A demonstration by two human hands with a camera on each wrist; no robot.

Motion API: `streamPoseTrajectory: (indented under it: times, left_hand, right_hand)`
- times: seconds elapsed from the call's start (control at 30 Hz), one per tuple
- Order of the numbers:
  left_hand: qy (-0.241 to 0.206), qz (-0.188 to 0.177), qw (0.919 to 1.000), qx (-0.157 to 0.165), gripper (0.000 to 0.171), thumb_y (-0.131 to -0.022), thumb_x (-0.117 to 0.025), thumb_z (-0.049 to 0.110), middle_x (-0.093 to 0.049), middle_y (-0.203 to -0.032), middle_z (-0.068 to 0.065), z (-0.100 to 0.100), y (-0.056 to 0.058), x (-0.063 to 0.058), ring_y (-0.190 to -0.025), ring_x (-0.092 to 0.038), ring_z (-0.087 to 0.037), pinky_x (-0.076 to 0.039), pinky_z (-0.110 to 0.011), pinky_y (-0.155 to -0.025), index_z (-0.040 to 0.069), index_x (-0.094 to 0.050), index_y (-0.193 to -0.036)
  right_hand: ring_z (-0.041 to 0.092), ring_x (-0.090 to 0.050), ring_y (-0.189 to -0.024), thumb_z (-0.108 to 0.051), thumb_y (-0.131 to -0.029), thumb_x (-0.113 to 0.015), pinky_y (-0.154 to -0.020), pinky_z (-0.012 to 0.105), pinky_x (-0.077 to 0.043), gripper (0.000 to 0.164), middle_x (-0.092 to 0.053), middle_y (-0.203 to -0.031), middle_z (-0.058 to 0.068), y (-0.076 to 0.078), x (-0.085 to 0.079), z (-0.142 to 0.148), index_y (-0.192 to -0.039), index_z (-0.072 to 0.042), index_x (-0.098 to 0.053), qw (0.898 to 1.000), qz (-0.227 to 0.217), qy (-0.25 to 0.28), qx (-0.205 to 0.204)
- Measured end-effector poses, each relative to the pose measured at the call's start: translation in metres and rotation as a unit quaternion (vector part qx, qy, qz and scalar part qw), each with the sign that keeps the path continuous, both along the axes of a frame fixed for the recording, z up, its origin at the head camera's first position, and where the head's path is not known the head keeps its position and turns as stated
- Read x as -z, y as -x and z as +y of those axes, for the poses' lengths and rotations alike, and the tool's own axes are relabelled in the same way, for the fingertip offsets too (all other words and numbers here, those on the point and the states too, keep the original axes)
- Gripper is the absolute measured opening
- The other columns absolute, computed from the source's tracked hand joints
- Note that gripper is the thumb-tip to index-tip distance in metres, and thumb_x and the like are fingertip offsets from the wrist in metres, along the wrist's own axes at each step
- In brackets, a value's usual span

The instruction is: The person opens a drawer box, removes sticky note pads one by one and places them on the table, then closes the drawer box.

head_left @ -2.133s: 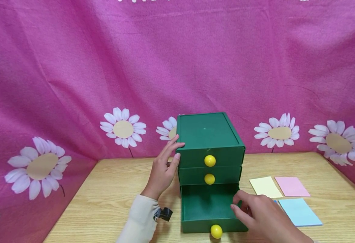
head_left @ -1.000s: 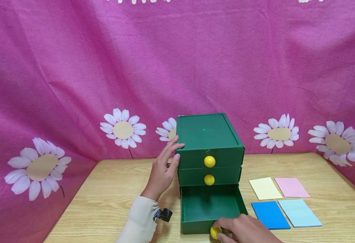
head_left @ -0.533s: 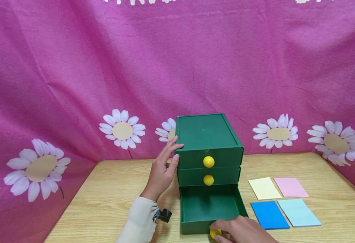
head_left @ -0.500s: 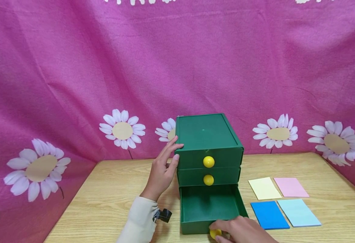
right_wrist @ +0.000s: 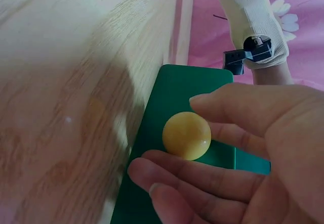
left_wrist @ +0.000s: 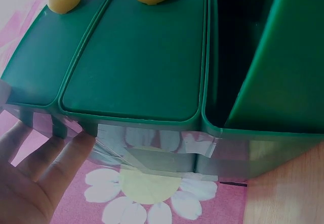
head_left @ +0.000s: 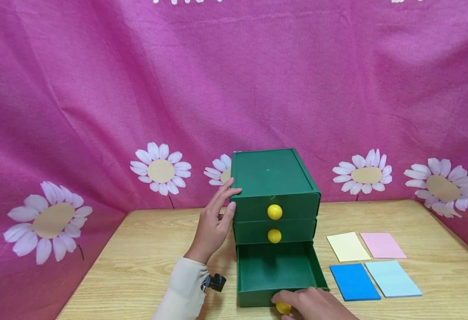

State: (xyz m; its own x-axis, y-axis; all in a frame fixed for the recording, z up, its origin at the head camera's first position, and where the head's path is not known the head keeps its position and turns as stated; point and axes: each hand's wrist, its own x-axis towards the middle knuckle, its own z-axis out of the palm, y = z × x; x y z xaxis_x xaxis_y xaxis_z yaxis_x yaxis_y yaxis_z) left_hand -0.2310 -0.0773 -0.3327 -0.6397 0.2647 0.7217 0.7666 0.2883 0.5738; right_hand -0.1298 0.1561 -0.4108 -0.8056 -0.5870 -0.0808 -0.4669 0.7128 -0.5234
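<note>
A green three-drawer organiser (head_left: pixel 271 171) stands on the wooden table, each drawer front bearing a round yellow knob. Its bottom drawer (head_left: pixel 275 269) is pulled out, with its bare floor showing. My left hand (head_left: pixel 214 226) rests against the organiser's left side, fingertips at the upper edge; the left wrist view shows those fingers spread along the side wall. At the bottom drawer's front, my right hand (head_left: pixel 314 304) has its fingers and thumb around the lowest knob (right_wrist: pixel 186 135). The hand covers part of that knob in the head view.
Right of the organiser lie four-sided sticky-note pads: yellow (head_left: pixel 349 246), pink (head_left: pixel 383 245), blue (head_left: pixel 355 282) and light blue (head_left: pixel 394 278). A pink cloth (head_left: pixel 278 80) with white flowers hangs behind the table (head_left: pixel 138 258) and at its sides.
From the open drawer's right edge, my right hand has come down and left to its knob, uncovering the blue pad. The left hand stays on the organiser's side.
</note>
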Motion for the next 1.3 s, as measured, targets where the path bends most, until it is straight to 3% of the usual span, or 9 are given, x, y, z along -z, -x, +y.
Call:
streamPoseTrajectory:
  times: [0.3, 0.73, 1.07, 1.3]
  left_hand:
    - [-0.001, 0.000, 1.0000, -0.003, 0.033, -0.098, -0.049, 0.000, -0.042, -0.148, -0.015, 0.0005, -0.0015, -0.0012, -0.115, -0.058, -0.026, -0.057, -0.032, -0.072, 0.005, -0.057, -0.129]
    - [-0.003, 0.011, 0.9999, -0.003, 0.032, -0.097, -0.049, -0.002, -0.043, -0.147, -0.016, 0.0006, -0.0010, -0.0018, -0.119, -0.056, -0.027, -0.058, -0.033, -0.071, 0.004, -0.057, -0.128]
    - [-0.003, 0.005, 1.0000, 0.000, 0.033, -0.097, -0.049, -0.002, -0.042, -0.148, -0.016, 0.0003, -0.0008, -0.0017, -0.116, -0.057, -0.027, -0.057, -0.031, -0.071, 0.004, -0.057, -0.129]
    - [-0.002, -0.002, 1.0000, 0.002, 0.033, -0.098, -0.049, -0.001, -0.041, -0.149, -0.015, -0.0002, -0.0017, -0.0021, -0.116, -0.057, -0.026, -0.057, -0.031, -0.073, 0.004, -0.056, -0.130]
  right_hand:
    - [-0.001, -0.047, -0.062, -0.021, -0.085, -0.073, -0.056, 0.020, -0.040, 0.019, -0.048, -0.068, -0.017, -0.0020, -0.0014, -0.0024, -0.103, -0.023, -0.068, 1.000, 0.011, 0.021, 0.009]
    - [-0.001, -0.047, -0.063, -0.018, -0.089, -0.069, -0.056, 0.019, -0.040, 0.013, -0.051, -0.072, -0.020, 0.0004, -0.0003, -0.0029, -0.101, -0.024, -0.067, 0.999, 0.025, 0.039, 0.013]
    - [0.000, -0.045, -0.056, -0.016, -0.090, -0.066, -0.052, 0.019, -0.038, 0.013, -0.044, -0.060, -0.015, 0.0009, -0.0006, -0.0051, -0.102, -0.022, -0.067, 0.999, 0.019, 0.034, 0.023]
    - [0.000, -0.041, -0.052, -0.013, -0.087, -0.070, -0.051, 0.018, -0.036, 0.018, -0.039, -0.056, -0.016, -0.0005, -0.0013, -0.0070, -0.104, -0.019, -0.068, 0.997, 0.076, -0.006, 0.024]
